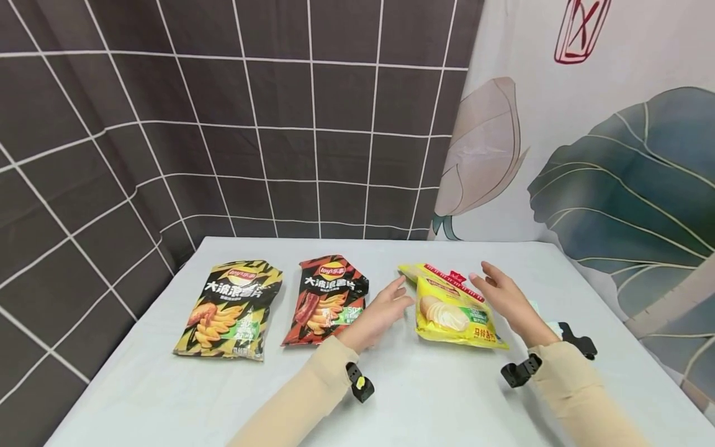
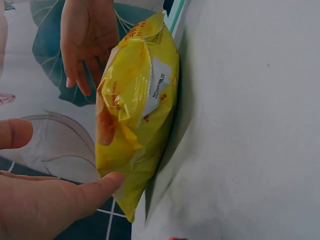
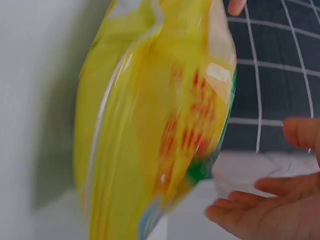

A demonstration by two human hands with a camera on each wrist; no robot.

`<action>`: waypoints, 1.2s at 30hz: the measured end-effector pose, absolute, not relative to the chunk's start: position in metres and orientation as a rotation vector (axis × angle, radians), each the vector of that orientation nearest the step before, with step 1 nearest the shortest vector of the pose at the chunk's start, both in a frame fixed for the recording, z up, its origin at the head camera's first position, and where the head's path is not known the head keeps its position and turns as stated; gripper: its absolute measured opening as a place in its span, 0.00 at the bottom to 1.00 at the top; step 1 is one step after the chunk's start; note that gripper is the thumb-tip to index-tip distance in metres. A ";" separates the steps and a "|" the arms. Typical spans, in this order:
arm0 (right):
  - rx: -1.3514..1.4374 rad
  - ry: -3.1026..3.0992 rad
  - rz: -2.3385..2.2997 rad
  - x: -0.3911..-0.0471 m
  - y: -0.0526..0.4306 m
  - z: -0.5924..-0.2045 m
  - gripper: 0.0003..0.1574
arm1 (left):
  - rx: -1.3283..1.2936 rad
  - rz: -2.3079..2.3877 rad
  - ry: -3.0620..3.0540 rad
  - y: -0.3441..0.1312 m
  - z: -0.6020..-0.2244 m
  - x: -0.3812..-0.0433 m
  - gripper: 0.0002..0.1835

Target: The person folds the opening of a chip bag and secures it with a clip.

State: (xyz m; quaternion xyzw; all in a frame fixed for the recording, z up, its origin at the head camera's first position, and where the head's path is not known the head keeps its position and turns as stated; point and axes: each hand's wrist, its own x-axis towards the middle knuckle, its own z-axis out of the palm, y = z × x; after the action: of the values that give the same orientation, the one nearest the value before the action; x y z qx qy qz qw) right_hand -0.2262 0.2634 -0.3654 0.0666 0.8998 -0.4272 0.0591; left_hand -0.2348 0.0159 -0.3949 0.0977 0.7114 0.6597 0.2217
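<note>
A yellow bag of potato chips lies face up on the white table, a red zigzag strip along its top. My left hand hovers by its left side with relaxed, spread fingers. In the left wrist view, one fingertip overlaps the lower end of the bag. My right hand is at the bag's upper right, its fingers loosely extended and thumb apart. The right wrist view shows the bag's shiny side with the open right hand beside it. Neither hand grips anything.
To the left, a red and black chip bag lies near my left forearm, and a black and yellow chip bag lies farther left. A black object shows beyond my right wrist. Dark grid-patterned cloth hangs behind the table.
</note>
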 end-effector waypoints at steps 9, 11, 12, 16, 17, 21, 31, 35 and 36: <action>0.139 2.787 -1.674 -0.217 0.218 -0.347 0.49 | 0.386 1.803 2.204 -0.028 -0.371 -0.232 0.35; 0.091 2.756 -1.720 -0.216 0.209 -0.344 0.48 | 0.410 1.807 2.239 -0.042 -0.367 -0.229 0.34; 0.071 2.735 -1.747 -0.215 0.204 -0.343 0.48 | 0.407 1.807 2.258 -0.049 -0.365 -0.228 0.34; 0.005 2.568 -1.880 -0.214 0.185 -0.341 0.47 | 0.382 1.786 2.357 -0.075 -0.363 -0.224 0.34; -0.008 2.516 -1.921 -0.214 0.181 -0.342 0.47 | 0.373 1.783 2.382 -0.081 -0.364 -0.224 0.34; -0.009 2.355 -2.011 -0.216 0.167 -0.343 0.48 | 0.301 1.774 2.444 -0.100 -0.365 -0.224 0.34; 0.066 2.099 -2.111 -0.228 0.138 -0.354 0.44 | 0.107 1.724 2.520 -0.124 -0.375 -0.231 0.34; 0.135 2.035 -2.121 -0.235 0.127 -0.365 0.42 | 0.036 1.736 2.497 -0.132 -0.384 -0.237 0.35; 0.146 2.020 -2.124 -0.236 0.125 -0.368 0.42 | 0.014 1.751 2.477 -0.134 -0.387 -0.238 0.35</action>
State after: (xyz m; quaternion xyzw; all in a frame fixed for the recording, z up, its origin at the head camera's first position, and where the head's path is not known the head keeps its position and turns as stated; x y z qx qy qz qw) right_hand -0.2363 0.1247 -0.3679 0.0495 0.6846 -0.7198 0.1032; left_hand -0.2382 -0.1340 -0.3871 0.0046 0.8153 0.5764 0.0542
